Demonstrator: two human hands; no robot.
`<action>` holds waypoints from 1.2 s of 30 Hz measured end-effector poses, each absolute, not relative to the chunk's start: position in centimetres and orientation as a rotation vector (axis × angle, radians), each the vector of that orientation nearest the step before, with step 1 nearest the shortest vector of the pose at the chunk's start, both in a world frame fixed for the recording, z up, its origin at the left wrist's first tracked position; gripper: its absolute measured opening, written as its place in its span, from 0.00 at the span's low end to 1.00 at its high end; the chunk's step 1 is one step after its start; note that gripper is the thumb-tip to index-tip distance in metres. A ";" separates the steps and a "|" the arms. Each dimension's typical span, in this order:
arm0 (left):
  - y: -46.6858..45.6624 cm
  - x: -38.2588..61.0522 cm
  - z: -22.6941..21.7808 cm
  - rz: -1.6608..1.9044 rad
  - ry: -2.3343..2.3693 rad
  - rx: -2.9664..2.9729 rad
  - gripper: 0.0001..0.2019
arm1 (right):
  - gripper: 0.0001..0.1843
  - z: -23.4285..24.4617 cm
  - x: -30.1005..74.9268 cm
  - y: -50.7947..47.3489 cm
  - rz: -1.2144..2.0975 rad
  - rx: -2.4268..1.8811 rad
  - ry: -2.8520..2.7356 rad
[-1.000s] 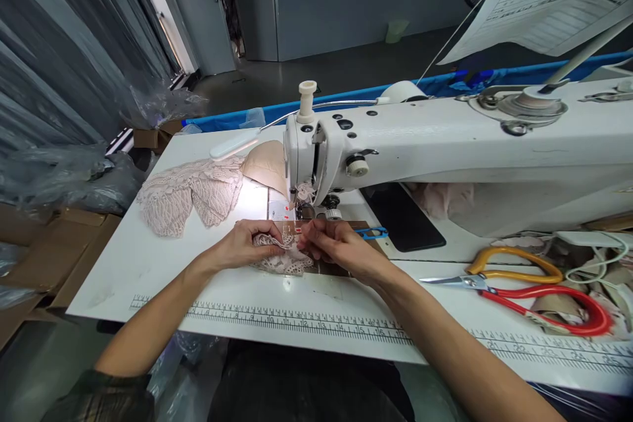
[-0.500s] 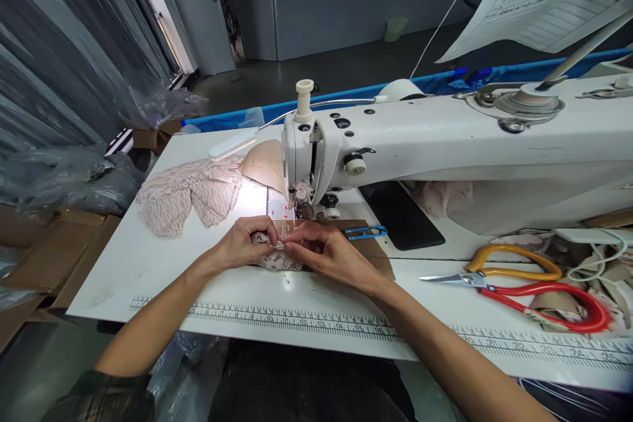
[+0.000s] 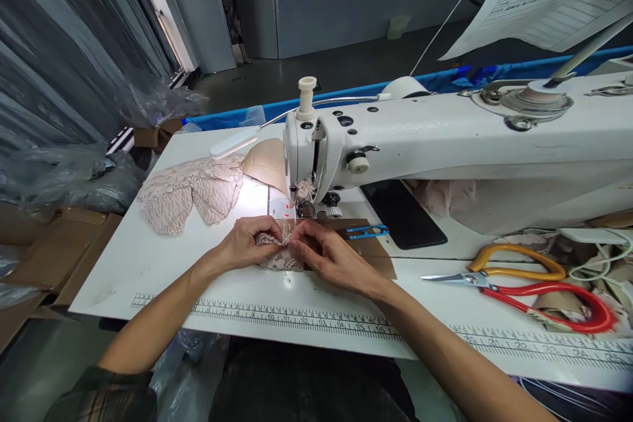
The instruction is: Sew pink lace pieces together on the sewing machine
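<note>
A small piece of pale pink lace fabric [image 3: 283,260] is pinched between my two hands, in front of the sewing machine [image 3: 395,138]. My left hand [image 3: 251,241] is closed on its left part, thumb against fingers. From the right, my right hand [image 3: 326,249] pinches the same lace, its fingertips close to the left ones. Just beyond my hands are the presser foot and needle area [image 3: 304,210], lit by a lamp [image 3: 234,143]. More lace fabric [image 3: 198,194] lies at the left on the table, beside a beige cup-shaped piece [image 3: 266,163].
Blue thread snips [image 3: 366,231] lie right of my right hand, near a black phone-like slab [image 3: 403,214]. Scissors [image 3: 544,287] with orange and red handles rest farther right, by fabric scraps [image 3: 601,283]. A printed ruler [image 3: 306,321] runs along the table's front edge. Cardboard boxes [image 3: 59,250] stand at left.
My fingertips have shifted slightly on the lace, the right hand a little to the right. The whole view has moved slightly. A person's figure now shows in the doorway.
</note>
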State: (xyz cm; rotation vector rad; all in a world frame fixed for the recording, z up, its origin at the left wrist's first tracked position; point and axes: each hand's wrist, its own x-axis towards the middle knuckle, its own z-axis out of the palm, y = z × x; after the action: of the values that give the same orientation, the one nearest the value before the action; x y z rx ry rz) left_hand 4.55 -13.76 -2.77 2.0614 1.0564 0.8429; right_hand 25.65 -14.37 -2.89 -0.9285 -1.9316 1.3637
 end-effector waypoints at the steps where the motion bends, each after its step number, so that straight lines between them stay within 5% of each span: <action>1: -13.8 4.6 -2.7 0.800 1.096 2.059 0.02 | 0.15 -2.9 25.6 -14.4 1.413 -0.889 -1.889; 17: -15.7 4.6 0.8 0.449 0.555 2.474 0.12 | 0.22 -1.1 25.1 -18.0 1.806 -0.918 -1.521; 23: -16.1 0.0 3.5 0.537 0.993 2.455 0.11 | 0.22 -1.2 31.5 -19.6 1.941 -1.101 -1.879; 26: -16.6 0.7 3.2 0.507 1.051 2.193 0.09 | 0.22 -0.8 32.2 -18.5 1.552 -1.251 -2.223; 30: -16.8 3.8 2.5 0.482 0.936 2.084 0.08 | 0.43 -0.2 28.8 -17.3 1.231 -0.909 -2.225; 36: -14.7 3.6 2.4 0.377 1.013 2.159 0.12 | 0.16 -1.7 25.8 -14.8 1.429 -0.873 -2.177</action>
State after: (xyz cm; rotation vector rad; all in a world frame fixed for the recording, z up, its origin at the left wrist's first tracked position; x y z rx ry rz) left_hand 3.59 -14.68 2.42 2.1591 1.0134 0.3771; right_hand 25.83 -14.84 -1.67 -0.8735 -2.1774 1.4286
